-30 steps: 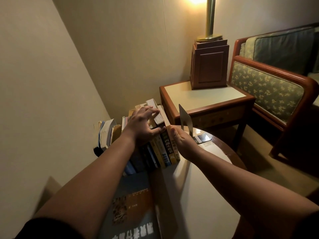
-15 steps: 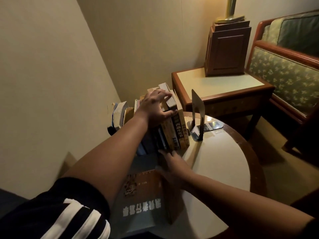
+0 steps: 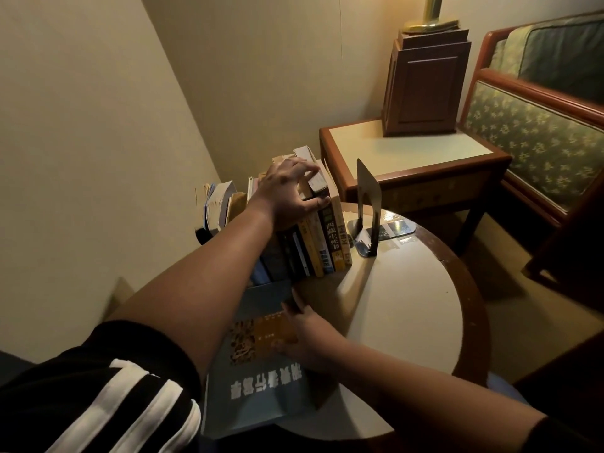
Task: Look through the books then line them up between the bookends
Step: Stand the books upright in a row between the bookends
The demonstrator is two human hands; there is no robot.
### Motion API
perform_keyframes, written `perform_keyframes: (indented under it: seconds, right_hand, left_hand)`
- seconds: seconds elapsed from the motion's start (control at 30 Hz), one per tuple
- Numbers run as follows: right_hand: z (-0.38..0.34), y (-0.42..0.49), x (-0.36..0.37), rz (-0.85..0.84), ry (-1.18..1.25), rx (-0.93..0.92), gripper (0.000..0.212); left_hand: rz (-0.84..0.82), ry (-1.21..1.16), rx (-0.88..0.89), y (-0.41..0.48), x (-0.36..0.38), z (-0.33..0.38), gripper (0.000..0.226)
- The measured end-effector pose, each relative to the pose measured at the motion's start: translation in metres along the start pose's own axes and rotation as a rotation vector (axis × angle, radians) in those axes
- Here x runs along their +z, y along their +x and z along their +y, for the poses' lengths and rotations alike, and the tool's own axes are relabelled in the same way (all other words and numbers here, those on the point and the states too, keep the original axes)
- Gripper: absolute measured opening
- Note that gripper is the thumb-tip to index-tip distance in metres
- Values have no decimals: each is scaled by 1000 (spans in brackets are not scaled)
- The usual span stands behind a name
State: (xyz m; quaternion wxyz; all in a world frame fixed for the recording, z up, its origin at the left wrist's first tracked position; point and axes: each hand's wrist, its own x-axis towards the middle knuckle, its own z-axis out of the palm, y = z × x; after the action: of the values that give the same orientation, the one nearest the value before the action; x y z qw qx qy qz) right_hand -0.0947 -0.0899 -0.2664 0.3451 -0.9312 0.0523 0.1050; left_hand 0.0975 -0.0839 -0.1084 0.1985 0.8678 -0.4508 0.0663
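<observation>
A row of upright books (image 3: pixel 327 243) stands on the round table (image 3: pixel 408 308), spines toward me. My left hand (image 3: pixel 291 194) lies over their tops, fingers curled round the upper edges of the rightmost ones. A dark metal bookend (image 3: pixel 367 204) stands free just right of the row, with a gap between. A large grey-blue book (image 3: pixel 258 371) lies flat at the table's near left. My right hand (image 3: pixel 304 335) rests on its right edge, fingers spread over the cover. More books (image 3: pixel 222 204) lean loosely at the row's far left.
A square wooden side table (image 3: pixel 408 148) with a lamp base (image 3: pixel 425 83) stands behind the round table. An upholstered chair (image 3: pixel 536 125) fills the right. Walls close in at left and behind. A glossy card (image 3: pixel 397 228) lies by the bookend's foot.
My right hand let go of the bookend, leaving it standing, and came down to the flat book near me. My left hand stayed on the row's top.
</observation>
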Motion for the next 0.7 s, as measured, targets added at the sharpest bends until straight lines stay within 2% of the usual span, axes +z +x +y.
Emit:
perform_keyframes:
  seconds: [0.07, 0.23, 0.37, 0.5, 0.7]
  right_hand:
    - [4, -3, 0, 14, 50, -17, 68]
    - [25, -18, -3, 91, 104, -24, 79]
    - [46, -42, -20, 84, 124, -37, 83]
    - [74, -70, -44, 116, 155, -78, 69]
    - [125, -100, -79, 96, 115, -32, 75]
  left_hand:
    - [3, 5, 6, 0, 0, 0, 79]
    - [17, -22, 17, -1, 1, -1, 76]
    - [30, -19, 45, -1, 0, 0, 72]
    - [36, -22, 57, -1, 1, 1, 69]
    - [43, -41, 64, 1, 2, -2, 70]
